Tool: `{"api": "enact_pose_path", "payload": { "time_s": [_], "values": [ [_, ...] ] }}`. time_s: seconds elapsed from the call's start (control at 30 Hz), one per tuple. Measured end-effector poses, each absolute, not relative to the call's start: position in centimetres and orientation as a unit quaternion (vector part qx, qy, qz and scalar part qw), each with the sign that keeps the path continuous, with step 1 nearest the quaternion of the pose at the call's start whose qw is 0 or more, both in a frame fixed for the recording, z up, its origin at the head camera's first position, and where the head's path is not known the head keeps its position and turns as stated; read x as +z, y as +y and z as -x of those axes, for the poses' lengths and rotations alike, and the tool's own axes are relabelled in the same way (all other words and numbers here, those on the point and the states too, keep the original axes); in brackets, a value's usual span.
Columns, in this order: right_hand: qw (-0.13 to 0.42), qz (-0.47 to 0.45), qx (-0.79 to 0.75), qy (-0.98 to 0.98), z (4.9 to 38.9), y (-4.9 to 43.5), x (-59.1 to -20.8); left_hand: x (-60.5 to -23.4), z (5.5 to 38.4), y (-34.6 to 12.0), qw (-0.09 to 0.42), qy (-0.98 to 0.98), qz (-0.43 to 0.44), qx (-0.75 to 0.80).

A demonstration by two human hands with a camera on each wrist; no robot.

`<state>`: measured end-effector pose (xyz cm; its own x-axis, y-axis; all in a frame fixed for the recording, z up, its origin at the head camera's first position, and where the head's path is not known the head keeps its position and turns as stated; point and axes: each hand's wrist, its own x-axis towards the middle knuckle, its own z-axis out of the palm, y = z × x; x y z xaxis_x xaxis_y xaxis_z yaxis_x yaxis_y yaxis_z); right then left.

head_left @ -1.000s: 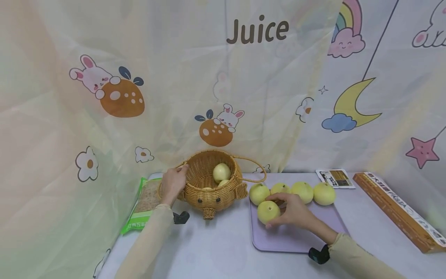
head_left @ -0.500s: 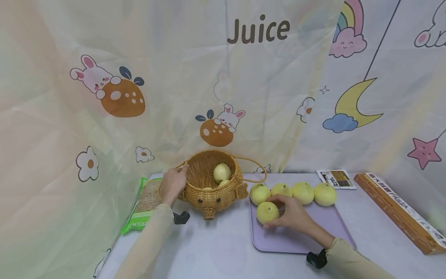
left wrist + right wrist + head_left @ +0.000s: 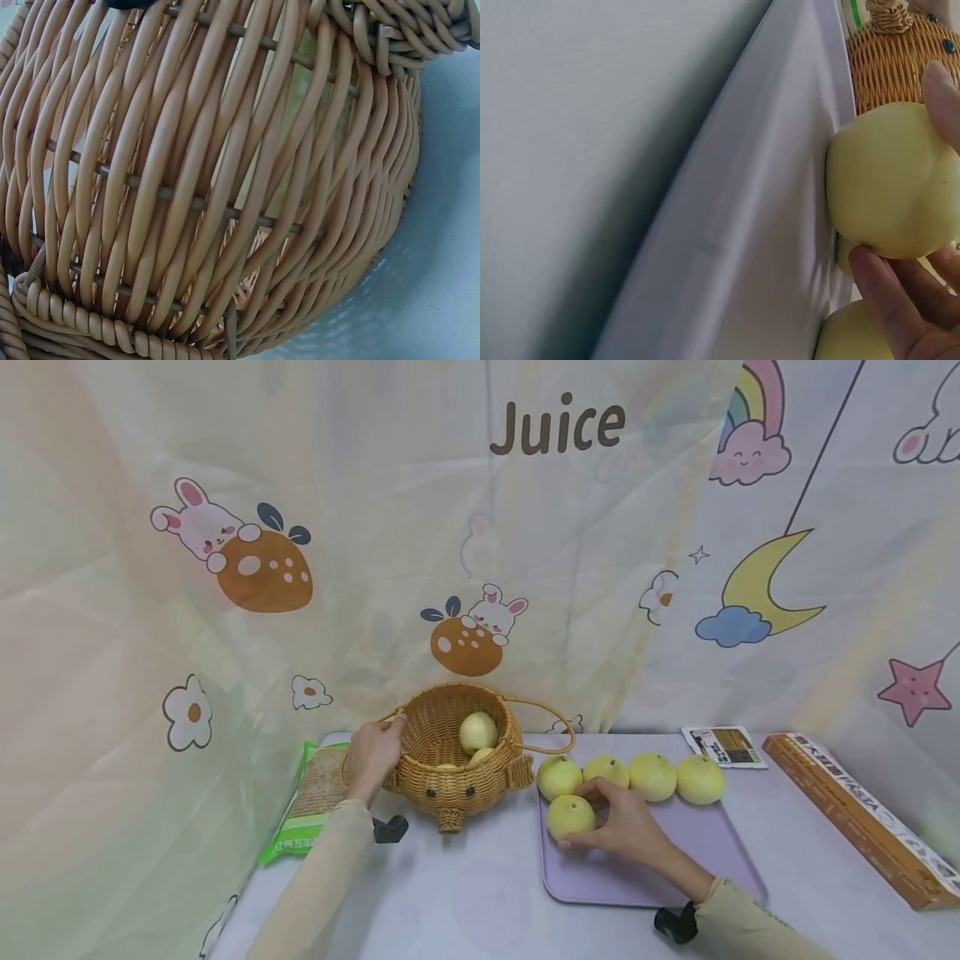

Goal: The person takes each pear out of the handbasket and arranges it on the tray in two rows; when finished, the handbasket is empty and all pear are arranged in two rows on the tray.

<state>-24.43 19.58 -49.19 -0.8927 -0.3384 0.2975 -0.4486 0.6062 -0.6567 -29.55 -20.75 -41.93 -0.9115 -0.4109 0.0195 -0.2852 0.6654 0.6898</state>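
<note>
My left hand (image 3: 373,756) grips the left rim of a wicker basket (image 3: 450,793) with an animal face and looped handles. Woven side wall fills the left wrist view. Inside sit a few round yellow pears (image 3: 477,732), partly hidden by the front rim. With thumb and fingers, my right hand (image 3: 626,822) holds another yellow pear (image 3: 571,818) by its sides, over the left part of a lilac tray (image 3: 600,881). In the right wrist view this pear (image 3: 896,180) lies between thumb and fingertips. Several more pears (image 3: 652,777) line the tray's back edge.
A green-edged food packet (image 3: 318,789) lies left of the basket, partly behind the left arm. At the back right is a small white and brown sachet (image 3: 723,746). A long orange-brown pasta box (image 3: 862,818) lies along the right. A printed curtain hangs behind the table.
My right hand has shifted slightly left with the pear, over the tray. The left hand and basket stay where they were.
</note>
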Motion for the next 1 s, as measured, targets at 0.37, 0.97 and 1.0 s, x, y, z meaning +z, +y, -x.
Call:
{"api": "enact_pose_path", "payload": {
  "time_s": [0.37,0.97,1.0],
  "values": [
    [0.059,-0.198,0.377,-0.903,23.95,19.04,-48.86,-41.86,29.71,-20.78,0.081,-0.913,-0.189,-0.352],
    [0.052,-0.201,0.37,-0.906,23.43,18.76,-48.68,-41.9,29.61,-20.79,0.083,-0.909,-0.187,-0.362],
    [0.05,-0.201,0.371,-0.905,23.43,18.78,-48.64,-41.88,29.6,-20.79,0.084,-0.909,-0.187,-0.362]
  ]
}}
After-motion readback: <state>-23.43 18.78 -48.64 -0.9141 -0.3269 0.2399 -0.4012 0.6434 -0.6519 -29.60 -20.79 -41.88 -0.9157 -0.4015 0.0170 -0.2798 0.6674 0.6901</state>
